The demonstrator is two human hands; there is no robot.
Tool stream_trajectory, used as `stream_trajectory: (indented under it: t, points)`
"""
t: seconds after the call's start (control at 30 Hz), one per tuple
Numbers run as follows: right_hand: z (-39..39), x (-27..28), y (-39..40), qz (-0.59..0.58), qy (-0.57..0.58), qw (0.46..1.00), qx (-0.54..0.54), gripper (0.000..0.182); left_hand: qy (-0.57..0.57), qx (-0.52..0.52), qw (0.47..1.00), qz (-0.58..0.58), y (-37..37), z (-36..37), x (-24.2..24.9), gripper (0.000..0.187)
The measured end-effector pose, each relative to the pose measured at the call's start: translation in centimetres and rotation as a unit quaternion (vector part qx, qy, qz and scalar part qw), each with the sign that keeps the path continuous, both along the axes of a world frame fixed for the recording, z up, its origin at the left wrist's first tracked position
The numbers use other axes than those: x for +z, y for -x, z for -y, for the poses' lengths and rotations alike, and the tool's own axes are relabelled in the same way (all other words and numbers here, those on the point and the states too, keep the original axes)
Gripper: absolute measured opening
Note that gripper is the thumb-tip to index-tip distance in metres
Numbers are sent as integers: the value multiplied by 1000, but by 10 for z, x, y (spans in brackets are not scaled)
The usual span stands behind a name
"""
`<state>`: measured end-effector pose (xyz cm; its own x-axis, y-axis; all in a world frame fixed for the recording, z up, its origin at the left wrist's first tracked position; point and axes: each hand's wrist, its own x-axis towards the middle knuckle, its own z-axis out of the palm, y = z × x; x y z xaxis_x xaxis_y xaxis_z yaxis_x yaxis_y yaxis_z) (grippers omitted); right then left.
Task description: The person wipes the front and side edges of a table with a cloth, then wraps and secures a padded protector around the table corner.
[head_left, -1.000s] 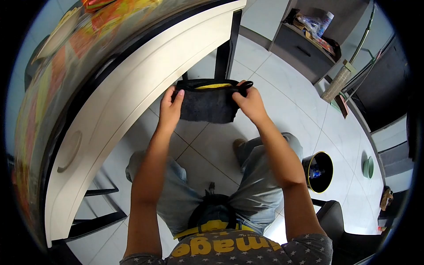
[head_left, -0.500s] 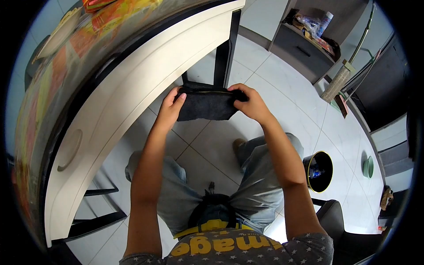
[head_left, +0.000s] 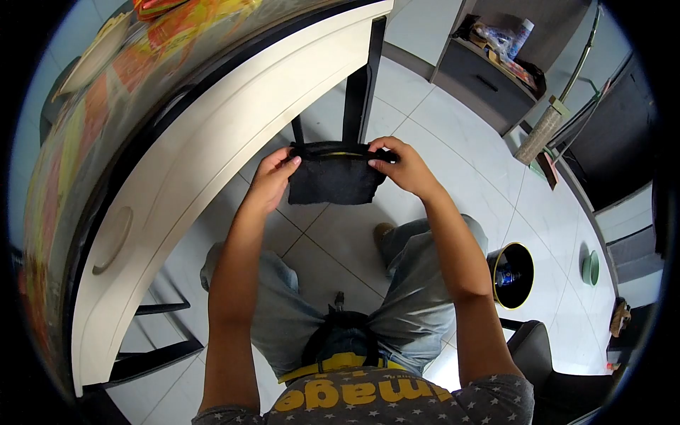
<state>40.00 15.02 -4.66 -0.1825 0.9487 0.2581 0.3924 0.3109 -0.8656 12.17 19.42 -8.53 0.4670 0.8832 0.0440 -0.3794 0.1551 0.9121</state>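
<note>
Stretched between my two hands is a black cloth pouch (head_left: 331,183), with a thin yellowish line along the slightly parted opening at its top edge. My left hand (head_left: 273,177) pinches the upper left corner, thumb on the near side. At the upper right corner my right hand (head_left: 402,164) grips the rim between thumb and fingers. The lower part of the pouch hangs down over the floor. What is inside cannot be seen.
A cream table side (head_left: 205,134) runs along my left, with a black leg (head_left: 359,99) just beyond the pouch. To my right stand a black bin (head_left: 523,287) with a yellow rim and a dark chair (head_left: 533,347). A grey drawer cabinet (head_left: 482,88) is farther off.
The top edge of the pouch has parted a little wider, and its lower part hangs further down. My right hand has shifted its grip inward along the rim.
</note>
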Motion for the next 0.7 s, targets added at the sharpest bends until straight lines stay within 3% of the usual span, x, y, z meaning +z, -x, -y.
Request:
stream_trajectory:
  t: [0.1,0.17,0.27,0.37,0.5,0.57,0.63,0.7]
  points:
    - [-2,-1,0,-6,-9,1000,-19,20,-14,58,998,2,-2,2,5,21]
    - [-2,1,2,-12,4,999,-34,22,-86,109,989,-42,-1,-1,0,20]
    - [0,6,5,-9,34,997,-67,22,-87,134,984,-84,1,-1,1,20]
    - [-1,4,2,-8,27,997,-76,20,-83,154,983,-55,4,-6,-6,19]
    - [-8,-8,-6,-2,9,997,-77,15,-88,151,984,-35,8,-12,-11,20]
    - [-7,-5,-3,5,5,997,-77,15,-100,115,986,-64,7,-10,-9,22]
    - [1,9,3,-67,38,996,-50,19,-131,121,979,-99,6,-5,-4,23]
    - [2,7,3,-45,49,997,-36,16,-162,127,969,-132,1,2,8,24]
